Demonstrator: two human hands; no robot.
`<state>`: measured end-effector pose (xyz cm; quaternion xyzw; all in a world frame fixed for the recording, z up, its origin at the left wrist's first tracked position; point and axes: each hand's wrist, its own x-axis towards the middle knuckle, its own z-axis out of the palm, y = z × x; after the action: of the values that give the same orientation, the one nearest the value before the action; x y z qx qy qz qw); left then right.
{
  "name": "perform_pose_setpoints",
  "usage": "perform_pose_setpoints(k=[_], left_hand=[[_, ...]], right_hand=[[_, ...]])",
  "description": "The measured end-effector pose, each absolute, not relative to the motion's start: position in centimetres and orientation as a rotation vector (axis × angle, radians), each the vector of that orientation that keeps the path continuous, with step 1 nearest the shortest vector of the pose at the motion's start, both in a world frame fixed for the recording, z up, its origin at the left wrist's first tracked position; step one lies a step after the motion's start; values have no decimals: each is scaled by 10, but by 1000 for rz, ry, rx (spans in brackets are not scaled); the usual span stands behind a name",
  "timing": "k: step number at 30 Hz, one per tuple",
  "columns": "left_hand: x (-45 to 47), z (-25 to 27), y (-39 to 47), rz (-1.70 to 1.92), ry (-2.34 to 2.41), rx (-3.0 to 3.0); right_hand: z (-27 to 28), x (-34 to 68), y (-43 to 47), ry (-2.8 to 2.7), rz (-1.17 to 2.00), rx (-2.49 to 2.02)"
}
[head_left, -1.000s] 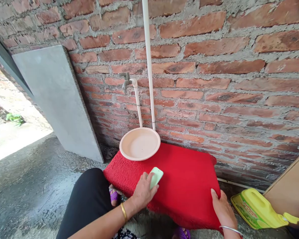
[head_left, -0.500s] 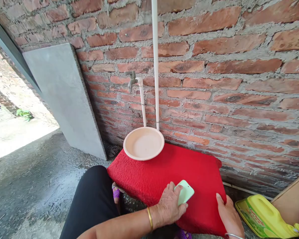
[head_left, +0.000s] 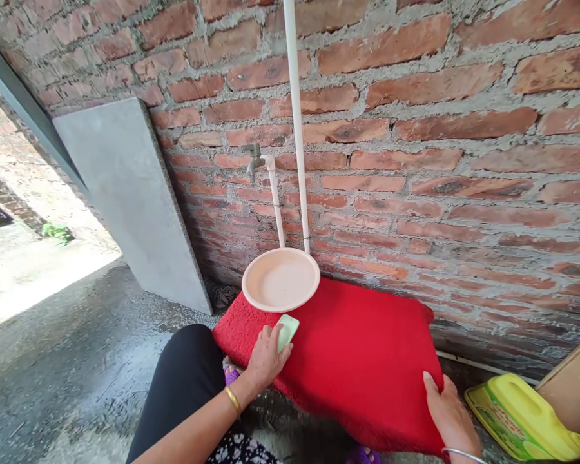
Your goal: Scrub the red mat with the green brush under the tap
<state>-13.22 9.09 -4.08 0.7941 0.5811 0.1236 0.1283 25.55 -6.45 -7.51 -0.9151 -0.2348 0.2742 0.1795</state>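
My left hand [head_left: 265,356] is closed around a light green scrub brush [head_left: 287,331], pressed flat on a red cloth [head_left: 362,348]. The brush has a small hole at its far corner; its underside is hidden. The cloth is draped over a low bench or table and hangs down its sides. At the cloth's right edge, my right hand [head_left: 452,409] grips the border, thumb on top and the other fingers partly hidden below. A pale pink basin [head_left: 283,283] sits at the far left of the cloth, just beyond the brush.
A tap [head_left: 254,160] on a white pipe [head_left: 276,206] stands above the basin by the brick wall [head_left: 430,154]. At left leans a grey slab [head_left: 130,206]. A yellow jug [head_left: 526,419] lies at lower right beside a wooden board [head_left: 575,386]. The floor [head_left: 91,361] looks wet.
My left hand has slid the brush leftward and away from me across the cloth, closer to the basin. The right hand keeps its hold on the cloth's edge. The view has shifted slightly.
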Motion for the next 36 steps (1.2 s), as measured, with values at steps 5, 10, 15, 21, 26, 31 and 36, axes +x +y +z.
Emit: perform_pose_setpoints(k=[5, 10, 15, 21, 26, 31, 36], left_hand=[[-73, -32, 60, 186, 1479, 2309], [-14, -28, 14, 107, 1077, 2264], [-24, -27, 27, 179, 1134, 2232], [-86, -37, 96, 393, 1553, 2335], [-82, -43, 105, 347, 1661, 2420], [-17, -37, 57, 192, 1414, 2456], [25, -26, 9, 62, 995, 2357]], right_hand=[[-72, 255, -66, -672, 739, -2570], [-73, 257, -66, -671, 767, -2602], [-70, 255, -65, -661, 790, -2618], [-70, 252, -65, -653, 782, -2582], [-75, 250, -66, -632, 744, -2578], [-68, 247, -66, -635, 775, -2572], [-68, 249, -66, -642, 791, -2574]])
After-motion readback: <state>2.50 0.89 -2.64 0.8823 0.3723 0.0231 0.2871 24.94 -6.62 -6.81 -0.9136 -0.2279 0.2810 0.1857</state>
